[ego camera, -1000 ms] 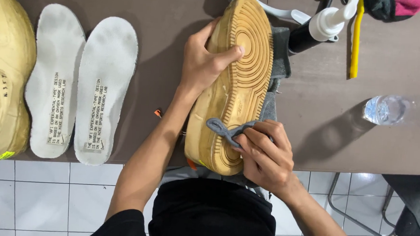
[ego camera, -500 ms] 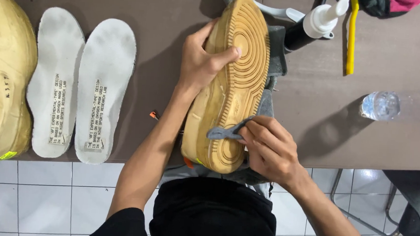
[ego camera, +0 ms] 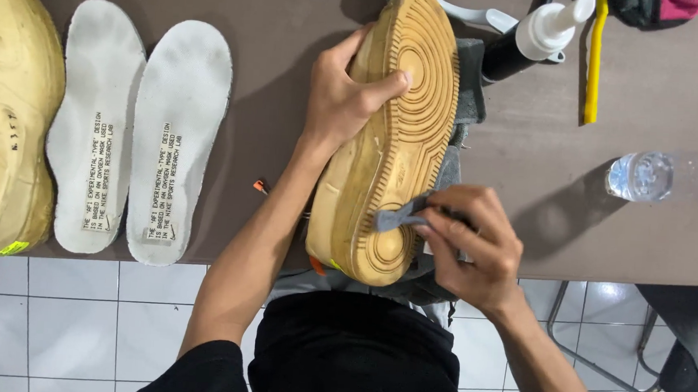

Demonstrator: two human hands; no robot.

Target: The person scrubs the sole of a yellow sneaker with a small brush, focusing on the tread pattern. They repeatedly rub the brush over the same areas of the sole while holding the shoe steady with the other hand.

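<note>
The fingers of my right hand (ego camera: 475, 248) are pinched tight around a small grey cloth (ego camera: 400, 218), pressing its loose end against the heel part of a shoe sole. My left hand (ego camera: 345, 99) wraps the shoe (ego camera: 393, 142) near its forefoot, thumb lying across the tread and the other fingers curled round the far edge, so both hands are closed on something.

The shoe is turned sole-up and lies lengthwise away from me, toe far, heel at the table (ego camera: 293, 47) edge just above my lap. Its sole is tan-yellow rubber, with ringed circular tread at the ball and at the heel and short ridges along the rim; it looks dulled and discoloured. A bit of orange shows under the heel. A grey towel (ego camera: 469, 82) lies beneath the shoe, touching it.

Counting outward: one shoe in hand, and one second yellowish shoe (ego camera: 7, 110) at the far left edge. Two white insoles (ego camera: 135, 126) lie side by side between them, undersides up, with printed text near their heels. To the right I count one dark spray bottle (ego camera: 528, 41) with a white nozzle, one yellow-handled tool (ego camera: 593, 66), and one clear plastic water bottle (ego camera: 649, 174) lying on its side.
</note>
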